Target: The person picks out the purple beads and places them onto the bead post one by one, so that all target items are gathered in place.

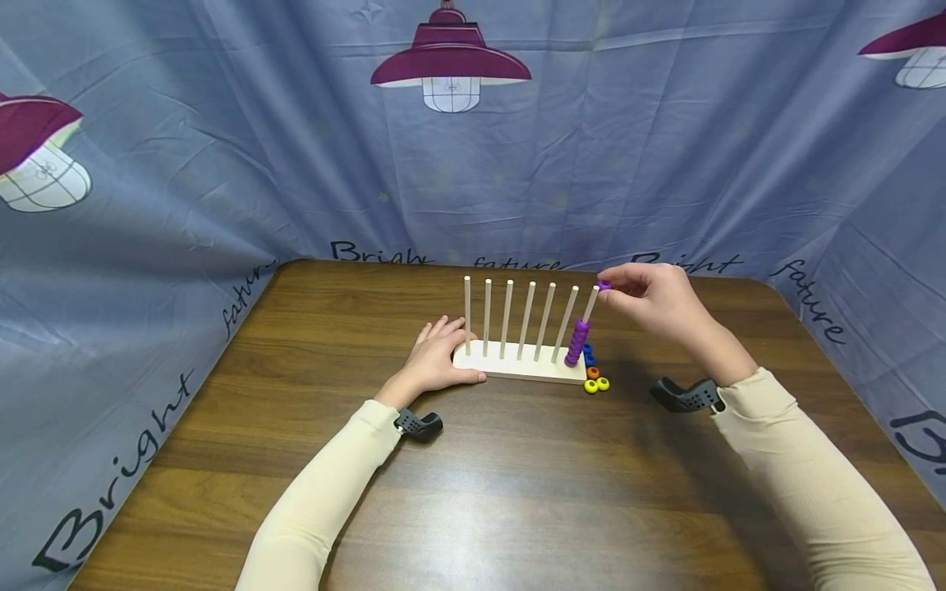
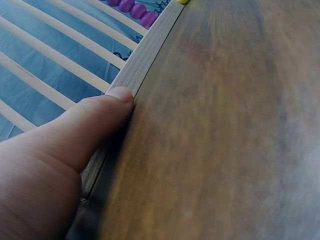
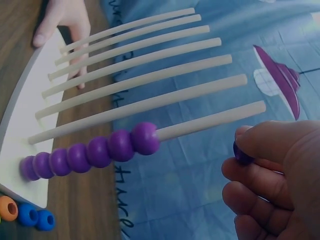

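A pale wooden peg rack (image 1: 517, 372) with several upright pegs stands on the table. Its rightmost peg (image 3: 215, 120) carries a stack of purple beads (image 3: 99, 151), its top part bare. My left hand (image 1: 432, 361) holds the rack's left end, the thumb (image 2: 95, 117) along the front edge and the other fingers spread behind. Up beside the tip of the rightmost peg, my right hand (image 1: 660, 300) pinches one purple bead (image 3: 242, 155) between thumb and index finger. That bead is off the peg, mostly hidden by the fingers in the right wrist view.
Loose beads lie on the table by the rack's right end: blue beads (image 1: 589, 355), an orange bead (image 1: 593, 373) and yellow beads (image 1: 603, 383). The brown wooden table (image 1: 473, 492) meets a blue printed curtain (image 1: 621, 180) at the back and sides.
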Motion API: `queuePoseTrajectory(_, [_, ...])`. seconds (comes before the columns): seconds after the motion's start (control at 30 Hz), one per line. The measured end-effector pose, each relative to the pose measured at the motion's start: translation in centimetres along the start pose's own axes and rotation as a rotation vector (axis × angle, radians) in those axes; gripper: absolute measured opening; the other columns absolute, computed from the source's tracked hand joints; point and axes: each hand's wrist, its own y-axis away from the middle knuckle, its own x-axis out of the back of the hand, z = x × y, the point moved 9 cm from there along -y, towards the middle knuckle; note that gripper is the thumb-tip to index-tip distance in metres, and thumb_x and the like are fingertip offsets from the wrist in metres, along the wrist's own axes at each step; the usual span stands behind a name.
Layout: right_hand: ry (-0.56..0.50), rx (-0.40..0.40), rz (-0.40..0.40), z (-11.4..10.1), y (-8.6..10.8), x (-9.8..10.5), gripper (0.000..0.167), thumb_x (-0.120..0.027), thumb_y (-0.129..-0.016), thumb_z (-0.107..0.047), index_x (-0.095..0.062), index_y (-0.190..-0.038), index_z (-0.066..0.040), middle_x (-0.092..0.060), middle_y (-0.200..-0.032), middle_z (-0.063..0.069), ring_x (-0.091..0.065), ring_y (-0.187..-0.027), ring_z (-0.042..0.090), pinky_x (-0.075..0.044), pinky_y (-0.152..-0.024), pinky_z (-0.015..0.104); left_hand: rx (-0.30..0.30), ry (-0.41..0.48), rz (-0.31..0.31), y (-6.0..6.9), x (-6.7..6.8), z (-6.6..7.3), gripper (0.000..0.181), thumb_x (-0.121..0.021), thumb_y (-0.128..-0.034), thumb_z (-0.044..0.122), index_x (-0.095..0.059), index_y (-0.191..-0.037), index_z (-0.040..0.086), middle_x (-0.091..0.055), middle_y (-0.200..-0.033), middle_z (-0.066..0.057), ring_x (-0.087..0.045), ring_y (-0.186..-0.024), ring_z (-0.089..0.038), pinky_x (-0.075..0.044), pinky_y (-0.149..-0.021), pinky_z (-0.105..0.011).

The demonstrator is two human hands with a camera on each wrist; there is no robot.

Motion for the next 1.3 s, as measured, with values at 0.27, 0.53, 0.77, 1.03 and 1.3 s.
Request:
queuePoseTrajectory(0.27, [0.009, 0.034, 0.011, -1.2, -0.3, 0.9, 0.019, -0.077, -0.089, -0.014, -0.078, -0.106, -0.005, -0.079, -0.091, 0.012, -0.058, -0.072, -0.015, -0.045, -0.066, 0.003, -0.005, -0.002, 0.005, -0.1, 0.0, 0.0, 0.071, -0.080, -0.0761, 0.058, -0.064, -0.133, 0.019, -0.040, -0.163, -0.013, -0.023, -0.157, -0.040, -0.012, -0.129, -0.059])
queuePoseTrajectory(0.53, [0.013, 0.018, 0.009, -1.7, -0.5, 1.4, 0.018, -0.076, -0.090, -0.013, -0.078, -0.106, -0.006, -0.079, -0.091, 0.010, -0.059, -0.072, -0.014, -0.046, -0.066, 0.005, -0.008, -0.003, 0.006, -0.1, -0.1, -0.1, 0.070, -0.080, -0.0761, 0.059, -0.065, -0.132, 0.019, -0.040, -0.163, -0.013, -0.023, -0.157, -0.040, -0.013, -0.128, -0.060])
queuePoseTrajectory(0.77, [0.010, 0.062, 0.016, -2.7, -0.8, 1.8, 0.020, -0.077, -0.089, -0.013, -0.078, -0.107, -0.006, -0.080, -0.092, 0.009, -0.059, -0.072, -0.016, -0.046, -0.067, 0.004, -0.005, 0.007, 0.003, 0.0, 0.0, 0.0, 0.069, -0.080, -0.0762, 0.058, -0.065, -0.132, 0.019, -0.040, -0.163, -0.014, -0.023, -0.157, -0.041, -0.012, -0.129, -0.060])
queuePoseTrajectory(1.03, [0.008, 0.096, 0.004, -3.4, -0.8, 1.3, 0.019, -0.077, -0.088, -0.010, -0.078, -0.107, -0.005, -0.080, -0.092, 0.010, -0.058, -0.073, -0.015, -0.046, -0.067, 0.003, 0.002, 0.001, -0.005, 0.0, -0.1, -0.1, 0.070, -0.080, -0.0768, 0.059, -0.064, -0.134, 0.020, -0.038, -0.164, -0.013, -0.022, -0.157, -0.040, -0.011, -0.129, -0.058])
queuePoseTrajectory(1.3, [0.033, 0.118, 0.013, -3.5, -0.7, 1.1, 0.018, -0.077, -0.088, -0.009, -0.079, -0.105, -0.006, -0.079, -0.090, 0.009, -0.058, -0.072, -0.014, -0.046, -0.066, 0.004, 0.005, 0.000, -0.002, -0.1, -0.1, -0.1, 0.070, -0.080, -0.0765, 0.058, -0.064, -0.133, 0.019, -0.038, -0.164, -0.013, -0.021, -0.157, -0.039, -0.010, -0.130, -0.058])
